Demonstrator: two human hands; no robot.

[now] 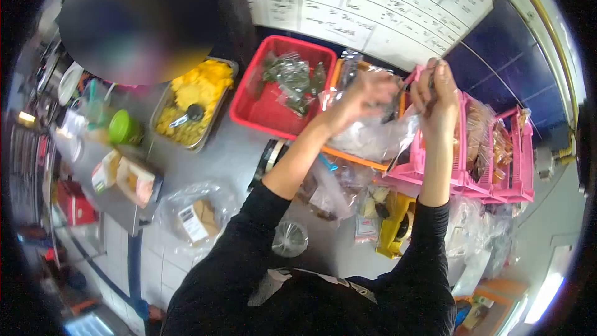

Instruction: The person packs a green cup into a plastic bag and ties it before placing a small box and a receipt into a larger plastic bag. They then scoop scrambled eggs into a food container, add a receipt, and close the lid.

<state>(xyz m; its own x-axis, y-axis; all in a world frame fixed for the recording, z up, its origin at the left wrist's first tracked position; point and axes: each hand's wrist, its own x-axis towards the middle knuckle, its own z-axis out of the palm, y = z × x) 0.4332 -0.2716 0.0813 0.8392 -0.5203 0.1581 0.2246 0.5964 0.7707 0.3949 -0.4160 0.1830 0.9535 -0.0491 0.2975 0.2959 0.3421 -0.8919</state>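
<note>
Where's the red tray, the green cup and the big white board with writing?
Red tray [264, 109]: head view, on its bare bottom.
Green cup [123, 128]: head view, on its side.
White board [398, 7]: head view, on its written front.

Narrow gap; tray [217, 109], red bin [270, 107] alongside

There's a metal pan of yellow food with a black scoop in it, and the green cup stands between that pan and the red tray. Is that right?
Not quite: the green cup isn't between them. The head view shows it on the other side of the metal pan from the red tray. The yellow food and black scoop are as you say.
</note>
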